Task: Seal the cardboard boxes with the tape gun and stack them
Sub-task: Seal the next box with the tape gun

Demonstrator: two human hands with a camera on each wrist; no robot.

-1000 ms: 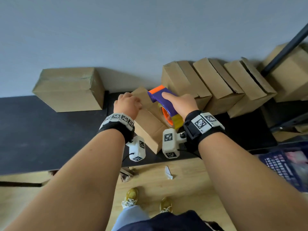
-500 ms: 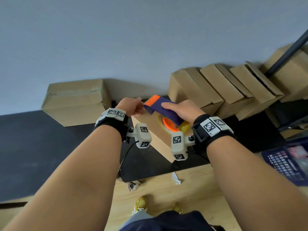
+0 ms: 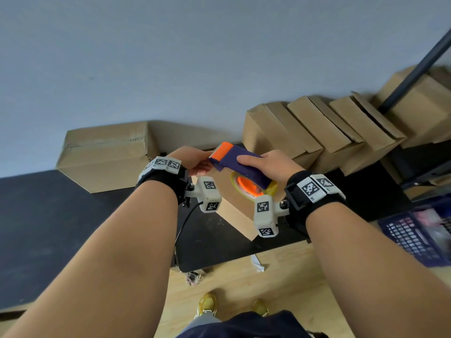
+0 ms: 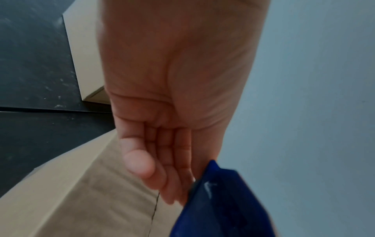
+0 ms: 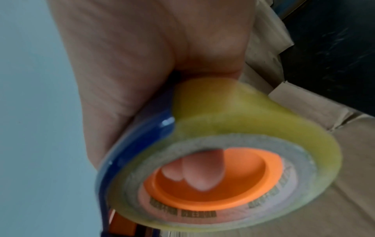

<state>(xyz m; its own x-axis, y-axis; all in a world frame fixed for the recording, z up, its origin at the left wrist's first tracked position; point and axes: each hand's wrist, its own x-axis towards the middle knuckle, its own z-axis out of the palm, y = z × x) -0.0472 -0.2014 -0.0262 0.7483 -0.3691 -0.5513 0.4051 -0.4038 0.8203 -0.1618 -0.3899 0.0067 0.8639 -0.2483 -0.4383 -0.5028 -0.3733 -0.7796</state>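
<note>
Right hand: your right hand (image 3: 269, 164) gripped the tape gun (image 3: 240, 164), fingers curled through the roll's orange core.
Left hand: your left hand (image 3: 192, 161) had straight fingers at the gun's orange end, just beside it; contact unclear.
Box: the box (image 3: 234, 206) lay directly below both hands, its seam running away from your fingertips.
Axis: the gun's long axis pointed toward your left hand.
Writing: print on the roll, too blurred to read.

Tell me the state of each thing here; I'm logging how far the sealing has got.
tape gun: lifted above the box, gripped by the right hand.
left hand: fingers at the gun's orange front end; actual grip unclear.
box under the hands: flaps closed; tape not discernible.
box at left: closed, taped along its top.
leaning boxes at right: tilted in a row against the wall.
</note>
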